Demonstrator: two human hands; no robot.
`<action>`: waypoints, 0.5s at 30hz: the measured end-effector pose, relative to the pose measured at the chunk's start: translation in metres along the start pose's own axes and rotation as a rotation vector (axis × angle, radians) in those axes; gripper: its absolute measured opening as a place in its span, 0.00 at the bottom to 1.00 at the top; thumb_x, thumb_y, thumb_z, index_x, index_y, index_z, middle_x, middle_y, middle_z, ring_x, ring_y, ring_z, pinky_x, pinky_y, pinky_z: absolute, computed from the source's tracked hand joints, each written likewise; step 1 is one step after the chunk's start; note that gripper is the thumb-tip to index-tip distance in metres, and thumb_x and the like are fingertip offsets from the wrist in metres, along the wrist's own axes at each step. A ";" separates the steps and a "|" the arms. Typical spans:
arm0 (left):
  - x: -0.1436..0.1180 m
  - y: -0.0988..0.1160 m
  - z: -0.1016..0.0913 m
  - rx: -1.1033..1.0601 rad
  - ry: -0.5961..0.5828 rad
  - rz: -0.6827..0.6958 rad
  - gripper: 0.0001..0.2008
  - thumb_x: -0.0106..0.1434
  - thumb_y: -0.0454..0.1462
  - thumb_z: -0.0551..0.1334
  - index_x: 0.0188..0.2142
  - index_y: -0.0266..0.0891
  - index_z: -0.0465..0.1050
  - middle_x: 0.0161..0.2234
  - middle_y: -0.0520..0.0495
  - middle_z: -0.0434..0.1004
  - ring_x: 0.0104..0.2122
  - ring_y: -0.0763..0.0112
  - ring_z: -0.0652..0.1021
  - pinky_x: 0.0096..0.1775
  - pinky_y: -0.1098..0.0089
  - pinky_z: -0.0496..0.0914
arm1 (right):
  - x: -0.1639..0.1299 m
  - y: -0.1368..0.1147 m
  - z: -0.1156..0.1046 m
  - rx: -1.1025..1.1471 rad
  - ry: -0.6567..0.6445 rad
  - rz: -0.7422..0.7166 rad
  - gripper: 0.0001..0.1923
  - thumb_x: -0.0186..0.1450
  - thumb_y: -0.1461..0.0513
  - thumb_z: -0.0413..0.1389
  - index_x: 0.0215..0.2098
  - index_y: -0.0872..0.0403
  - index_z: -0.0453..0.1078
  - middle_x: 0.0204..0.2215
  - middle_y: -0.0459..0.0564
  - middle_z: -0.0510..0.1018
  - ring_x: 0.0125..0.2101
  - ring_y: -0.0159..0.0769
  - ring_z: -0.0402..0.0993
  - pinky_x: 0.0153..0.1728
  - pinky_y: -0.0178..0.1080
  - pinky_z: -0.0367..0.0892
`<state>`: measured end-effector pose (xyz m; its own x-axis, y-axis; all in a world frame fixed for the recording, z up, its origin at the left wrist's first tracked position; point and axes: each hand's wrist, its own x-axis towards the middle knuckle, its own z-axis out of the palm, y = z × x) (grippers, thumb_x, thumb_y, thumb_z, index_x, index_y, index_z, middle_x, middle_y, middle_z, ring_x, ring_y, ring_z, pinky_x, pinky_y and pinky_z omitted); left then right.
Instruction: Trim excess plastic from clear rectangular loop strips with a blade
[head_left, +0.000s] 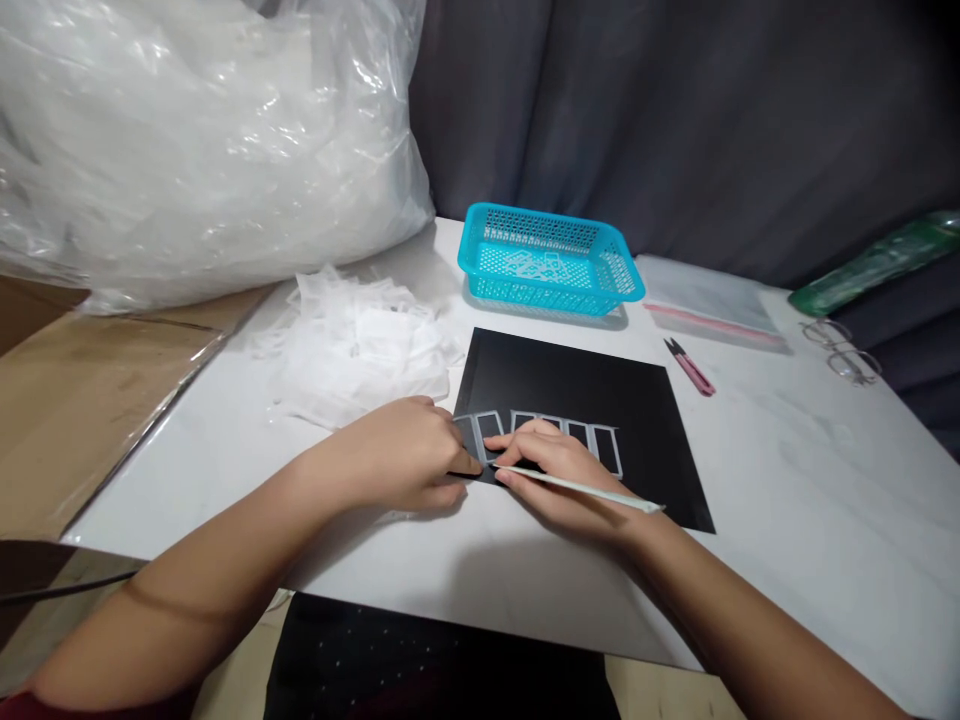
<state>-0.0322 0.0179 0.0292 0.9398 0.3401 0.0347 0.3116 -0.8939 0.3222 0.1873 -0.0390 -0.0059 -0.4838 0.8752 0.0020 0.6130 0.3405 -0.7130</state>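
Bare forearms [247,545] nearest, crossing the near edge of the tabletop [810,480]. Step, as judged: fine work with the slim pale stick [592,489] pinched in the right hand [559,465]; next move seems to call for steadiness. Left hand [409,450] bent, whether pinching indiscernible, at frames [480,438] on the near left corner of the black sheet [577,375]: thin, white-rimmed, dark-centred

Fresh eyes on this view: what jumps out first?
The bright blue basket likely catches the eye first, at the back of the white table. A bulging clear plastic bag fills the upper left. Near the center, the left hand and right hand meet over a black sheet, the right holding a slim pale tool.
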 end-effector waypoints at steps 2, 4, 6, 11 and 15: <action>0.000 0.000 0.001 0.002 -0.004 -0.011 0.10 0.61 0.37 0.57 0.32 0.42 0.78 0.22 0.49 0.75 0.24 0.68 0.74 0.34 0.66 0.66 | -0.001 0.002 0.002 0.006 0.012 0.002 0.02 0.65 0.64 0.55 0.35 0.51 0.69 0.46 0.52 0.77 0.49 0.40 0.71 0.47 0.45 0.68; 0.000 0.000 0.001 0.004 0.000 -0.029 0.10 0.61 0.37 0.57 0.33 0.42 0.78 0.21 0.49 0.74 0.24 0.68 0.73 0.34 0.66 0.66 | -0.001 0.003 0.002 0.006 0.013 -0.003 0.02 0.65 0.64 0.55 0.35 0.52 0.69 0.45 0.52 0.77 0.49 0.40 0.72 0.48 0.45 0.68; 0.001 0.001 0.001 0.018 -0.018 -0.042 0.09 0.60 0.36 0.57 0.32 0.42 0.78 0.21 0.49 0.74 0.23 0.67 0.73 0.33 0.66 0.65 | -0.001 0.004 0.002 0.008 0.012 -0.010 0.02 0.65 0.65 0.55 0.35 0.51 0.69 0.45 0.53 0.77 0.49 0.40 0.72 0.47 0.45 0.68; 0.002 0.001 0.002 0.012 -0.046 -0.073 0.09 0.58 0.35 0.57 0.29 0.42 0.77 0.20 0.49 0.74 0.24 0.66 0.73 0.32 0.66 0.64 | -0.002 0.005 0.004 -0.022 0.009 -0.045 0.02 0.66 0.64 0.54 0.37 0.52 0.69 0.44 0.54 0.77 0.48 0.41 0.72 0.47 0.44 0.69; 0.001 0.001 0.003 -0.030 -0.016 -0.091 0.10 0.58 0.35 0.56 0.30 0.42 0.77 0.19 0.50 0.73 0.23 0.67 0.73 0.30 0.67 0.64 | -0.003 0.006 0.007 -0.084 0.021 -0.075 0.04 0.67 0.63 0.53 0.38 0.52 0.69 0.43 0.54 0.77 0.47 0.42 0.73 0.46 0.47 0.69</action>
<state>-0.0300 0.0164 0.0270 0.9100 0.4145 -0.0112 0.3917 -0.8503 0.3514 0.1881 -0.0418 -0.0146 -0.5176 0.8529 0.0685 0.6263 0.4322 -0.6488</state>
